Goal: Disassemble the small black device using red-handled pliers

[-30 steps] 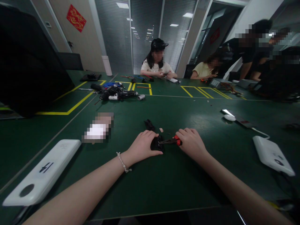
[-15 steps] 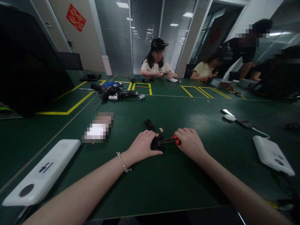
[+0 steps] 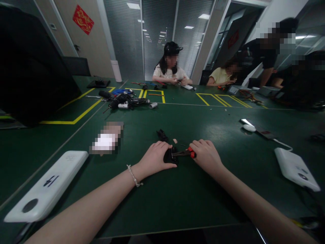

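My left hand (image 3: pixel 155 157) is closed over a small black part (image 3: pixel 169 156) that rests on the green table (image 3: pixel 177 193). My right hand (image 3: pixel 207 155) grips red-handled pliers (image 3: pixel 186 153), whose dark jaws reach left into the black part. Just beyond lie another small black piece (image 3: pixel 161 135) and a tiny pale bit (image 3: pixel 175 140). A bead bracelet is on my left wrist.
A white slab marked 14 (image 3: pixel 47 186) lies front left, another white device (image 3: pixel 296 168) with a cable at right. A pile of dark tools (image 3: pixel 123 100) sits far left inside yellow tape lines. Several people sit and stand along the far and right edges.
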Available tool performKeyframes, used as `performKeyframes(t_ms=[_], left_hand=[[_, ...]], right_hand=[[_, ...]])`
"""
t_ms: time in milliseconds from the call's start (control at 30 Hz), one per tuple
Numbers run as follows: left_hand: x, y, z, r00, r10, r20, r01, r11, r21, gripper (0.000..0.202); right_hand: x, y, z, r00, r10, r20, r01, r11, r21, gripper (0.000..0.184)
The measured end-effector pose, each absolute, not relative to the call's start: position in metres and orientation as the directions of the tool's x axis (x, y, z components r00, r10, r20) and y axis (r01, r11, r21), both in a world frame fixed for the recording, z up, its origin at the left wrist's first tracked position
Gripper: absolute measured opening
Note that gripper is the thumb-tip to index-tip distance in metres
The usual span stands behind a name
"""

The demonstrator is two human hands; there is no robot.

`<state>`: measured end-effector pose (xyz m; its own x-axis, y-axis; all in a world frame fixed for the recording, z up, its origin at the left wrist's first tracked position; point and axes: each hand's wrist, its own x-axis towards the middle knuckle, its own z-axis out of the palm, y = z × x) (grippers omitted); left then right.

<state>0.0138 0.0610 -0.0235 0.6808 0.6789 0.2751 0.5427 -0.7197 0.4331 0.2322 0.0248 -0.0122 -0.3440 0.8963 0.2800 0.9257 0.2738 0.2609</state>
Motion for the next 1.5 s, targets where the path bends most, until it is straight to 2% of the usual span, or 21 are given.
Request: performKeyframes(t_ms=[133,400,667,933,1200,1500], left_hand=[[0.0135,0.0607,-0.0227,0.680,0.682,0.269,0.548,-0.716,0.432,0.058],[0.0129,0.0602,-0.0230,0.682,0.680,0.268,0.542,-0.717,0.439,0.058],[0.0126,0.0598,-0.0222,0.681,0.684,0.262,0.547,-0.713,0.440,0.058],[0.0129,0.0595,-0.0213,0.681,0.683,0.263,0.547,-0.714,0.436,0.057],[0.0129,0.0598,-0.0215,0.682,0.683,0.261,0.549,-0.714,0.434,0.059],[0.0123,0.0601,-0.0214,0.683,0.685,0.253,0.549,-0.710,0.441,0.058]], right_hand=[[0.2322,0.0237,-0.0104,-0.349,0.895,0.278,0.919,0.269,0.289,0.019],[0.2326,0.0259,-0.0129,-0.326,0.916,0.234,0.934,0.273,0.232,0.016],[0.2312,0.0229,-0.0078,-0.350,0.901,0.256,0.917,0.274,0.289,0.020],[0.2313,0.0245,-0.0119,-0.314,0.923,0.222,0.937,0.263,0.230,0.016],[0.2308,0.0216,-0.0052,-0.349,0.900,0.261,0.917,0.271,0.291,0.020],[0.2300,0.0213,-0.0064,-0.332,0.913,0.238,0.925,0.265,0.274,0.020]])
